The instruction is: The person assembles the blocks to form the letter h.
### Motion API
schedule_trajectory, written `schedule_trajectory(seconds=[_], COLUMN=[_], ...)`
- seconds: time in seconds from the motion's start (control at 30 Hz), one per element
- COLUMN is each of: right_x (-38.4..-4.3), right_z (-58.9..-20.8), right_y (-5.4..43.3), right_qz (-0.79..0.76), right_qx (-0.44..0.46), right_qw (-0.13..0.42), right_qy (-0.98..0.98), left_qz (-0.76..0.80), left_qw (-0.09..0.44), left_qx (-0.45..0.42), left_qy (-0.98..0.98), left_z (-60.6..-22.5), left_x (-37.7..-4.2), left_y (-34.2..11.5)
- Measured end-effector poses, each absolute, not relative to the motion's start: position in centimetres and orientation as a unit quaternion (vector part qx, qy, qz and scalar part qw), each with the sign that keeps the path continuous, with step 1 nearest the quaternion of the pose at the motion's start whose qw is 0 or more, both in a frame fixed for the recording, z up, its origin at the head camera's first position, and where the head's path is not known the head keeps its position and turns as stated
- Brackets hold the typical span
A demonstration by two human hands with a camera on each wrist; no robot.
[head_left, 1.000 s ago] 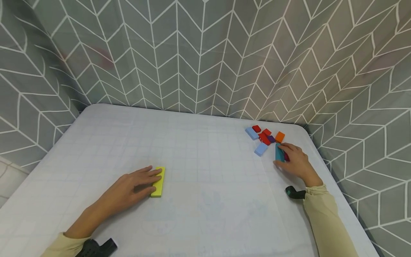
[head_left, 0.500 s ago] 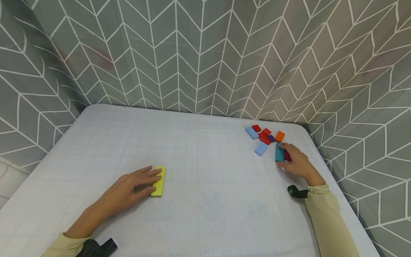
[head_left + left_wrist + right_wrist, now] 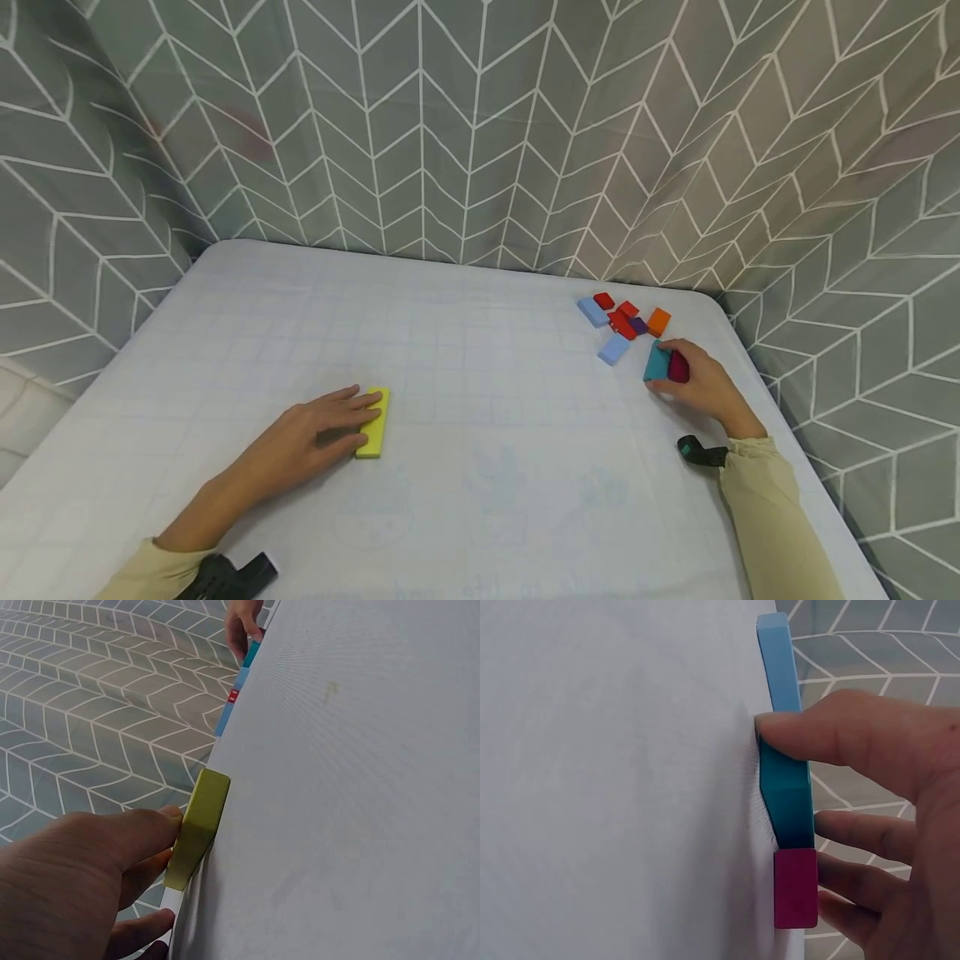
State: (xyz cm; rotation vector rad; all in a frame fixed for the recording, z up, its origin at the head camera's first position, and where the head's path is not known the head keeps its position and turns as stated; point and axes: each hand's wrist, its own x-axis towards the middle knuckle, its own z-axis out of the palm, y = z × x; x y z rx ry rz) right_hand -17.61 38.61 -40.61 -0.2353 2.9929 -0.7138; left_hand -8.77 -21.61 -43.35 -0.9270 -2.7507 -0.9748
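A flat yellow block lies on the white-covered table, left of the middle. My left hand rests on it with fingers fairly straight; in the left wrist view the thumb touches the yellow block. Far to the right, my right hand pinches a teal block between thumb and fingertips. A dark magenta block sits against the teal one, under the fingers. In the right wrist view the thumb lies over part of the teal block, with the magenta block beside it.
Beyond the right hand lie an orange block, a purple block, several red blocks and two light blue blocks. A patterned grey curtain hangs behind the table.
The teal block has turned slightly, its near end toward the left, and more of the magenta block shows. My right hand has shifted a little toward me. The left hand stays on the yellow block.
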Motion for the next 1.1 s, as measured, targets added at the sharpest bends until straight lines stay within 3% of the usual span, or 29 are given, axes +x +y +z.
schedule_trajectory(seconds=[1.1], right_x=[-17.62], right_z=[-40.12], right_y=[38.11], right_qz=[-0.239], right_qx=[-0.025], right_qw=[0.012], right_qy=[0.971], left_qz=[-0.311], left_qw=[0.029], left_qx=[-0.292], left_qy=[-0.904], left_z=[-43.20], left_x=[-8.72], left_y=[-21.50])
